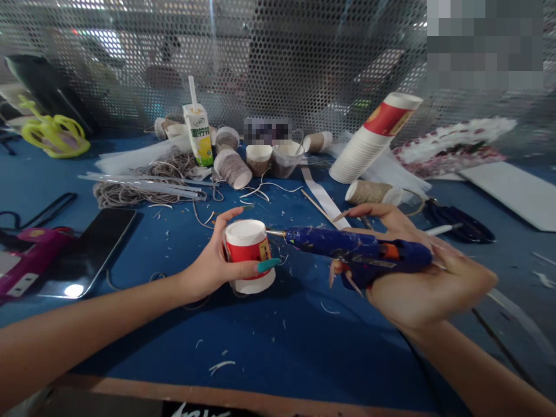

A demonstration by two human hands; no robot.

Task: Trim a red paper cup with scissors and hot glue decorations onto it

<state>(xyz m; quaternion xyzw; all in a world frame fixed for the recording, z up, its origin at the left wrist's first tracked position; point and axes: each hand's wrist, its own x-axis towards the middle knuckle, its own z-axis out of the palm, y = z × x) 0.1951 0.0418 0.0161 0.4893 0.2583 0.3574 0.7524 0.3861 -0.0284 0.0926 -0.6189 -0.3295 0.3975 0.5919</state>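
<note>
My left hand (221, 255) is wrapped round a red and white paper cup (247, 252), which is upside down with its base facing up. In my right hand (408, 284) is a blue hot glue gun (334, 243), held level and pointing left. Its metal nozzle meets the upper right edge of the cup, though I cannot tell whether it touches. Several cups wound with grey-brown cord, such as one wrapped cup (233, 168), lie behind the hands. A bundle of grey cord (130, 188) with clear glue sticks (152, 184) on it is at the back left.
A drink carton (198, 136) with a straw stands at the back. A leaning stack of paper cups (369, 142) is at the back right. On the left lie a phone (99, 249) and a magenta power strip (35, 255). A perforated metal panel (295, 63) borders the blue table (269, 347).
</note>
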